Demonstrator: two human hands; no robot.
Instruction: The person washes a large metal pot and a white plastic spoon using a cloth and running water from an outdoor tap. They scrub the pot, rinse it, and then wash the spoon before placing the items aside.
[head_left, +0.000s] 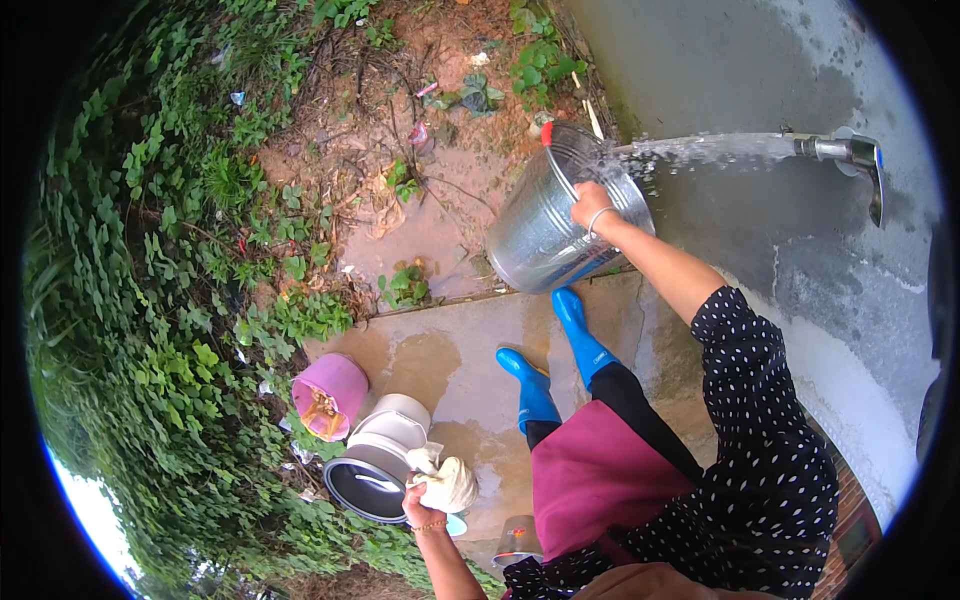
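My right hand (592, 206) grips the rim of a tilted galvanized metal bucket (532, 217), which has a red piece on its rim. Water (705, 148) pours from a metal tap (832, 148) on the right and splashes at the bucket's mouth. At the lower left my left hand (424, 504) is closed on a bunched cream cloth (450, 480). Beside that cloth are a dark-lined pot (352, 480) and a white bucket (401, 412).
A pink bucket (330, 397) with yellowish scraps inside is at the vegetation's edge. A metal container (517, 538) rests near my body. Blue boots (574, 322) stand on wet concrete (480, 322). Beyond its edge lie muddy soil (450, 180), litter and vines. A concrete wall (825, 255) bounds the right.
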